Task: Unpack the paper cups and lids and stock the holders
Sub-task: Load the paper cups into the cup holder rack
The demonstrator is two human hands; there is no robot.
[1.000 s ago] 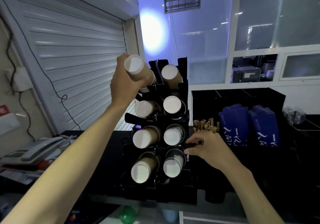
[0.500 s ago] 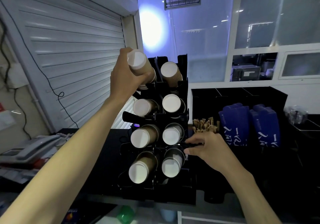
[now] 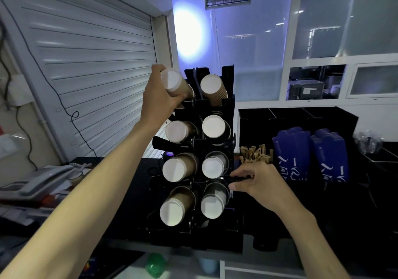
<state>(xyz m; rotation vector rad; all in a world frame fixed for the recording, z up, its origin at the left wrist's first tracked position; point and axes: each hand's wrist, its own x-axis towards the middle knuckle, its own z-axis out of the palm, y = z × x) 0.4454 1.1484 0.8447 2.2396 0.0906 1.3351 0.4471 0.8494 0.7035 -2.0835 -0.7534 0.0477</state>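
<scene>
A stack of paper cups (image 3: 175,85) was gripped by the left hand (image 3: 158,101) at the cup holder's (image 3: 212,145) top-left slot; the holder's right edge was pinched by the right hand (image 3: 257,180).

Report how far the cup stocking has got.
Done: seven slots of the black cup holder already show cup stacks. In hand: the left hand grips a cup stack at the top-left slot, while the right hand holds the holder's side. Left: seating that stack; no lids visible.
</scene>
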